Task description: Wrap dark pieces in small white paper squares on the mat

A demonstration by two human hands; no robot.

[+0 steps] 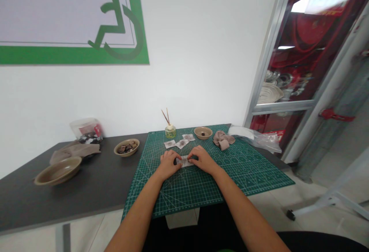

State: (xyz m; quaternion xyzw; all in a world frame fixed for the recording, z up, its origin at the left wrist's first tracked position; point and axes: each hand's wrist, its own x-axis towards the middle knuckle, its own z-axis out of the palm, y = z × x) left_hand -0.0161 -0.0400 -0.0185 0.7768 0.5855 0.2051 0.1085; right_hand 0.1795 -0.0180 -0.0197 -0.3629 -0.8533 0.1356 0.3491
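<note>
A small, flat, whitish packet [185,162] with a greyish-brown middle lies on the green cutting mat [198,194]. My left hand [169,164] has thumb and fingers curled in at the packet's left edge. From the other side, my right hand [203,159] pinches its right edge. The fingers partly cover the packet, so what is inside cannot be made out. Just beyond my hands lie three similar whitish pieces, one at the left [170,144], one in the middle [182,143] and one at the right [188,137].
Behind stand a reed diffuser bottle [170,131] and a tan bowl [203,128] holding a small dark piece. A crumpled brownish cloth [223,140] and plastic bag [256,136] lie right. Leftward are a bowl of brown chunks [115,149], a large bowl [39,180] and a clear jar [86,125].
</note>
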